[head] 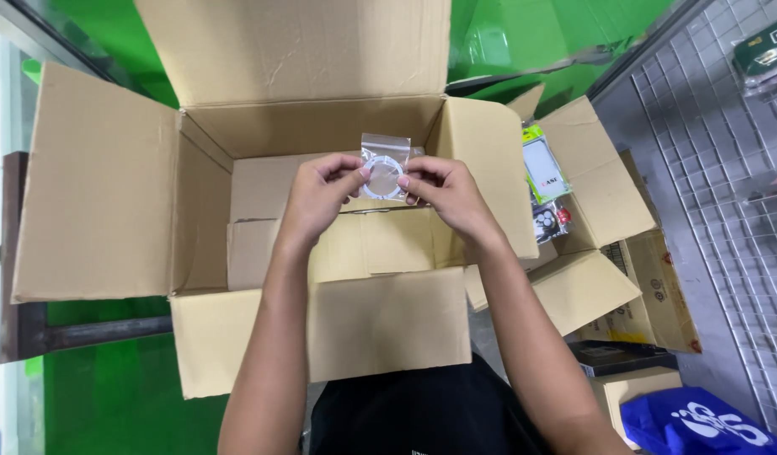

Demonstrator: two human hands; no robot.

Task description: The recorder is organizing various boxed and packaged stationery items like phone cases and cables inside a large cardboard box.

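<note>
Small clear bag held over an open carton

The left hand [321, 190] and right hand [443, 190] each pinch a side of the clear zip bag [385, 168], a white ring inside it, upright between them above the open cardboard box [110, 194]; neither hand is nearer.

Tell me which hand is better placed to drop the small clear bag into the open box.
Probably the left hand: both hands pinch the small clear bag, but the left sits more centrally above the open cardboard box, while the right hand is nearer its right wall.
</note>
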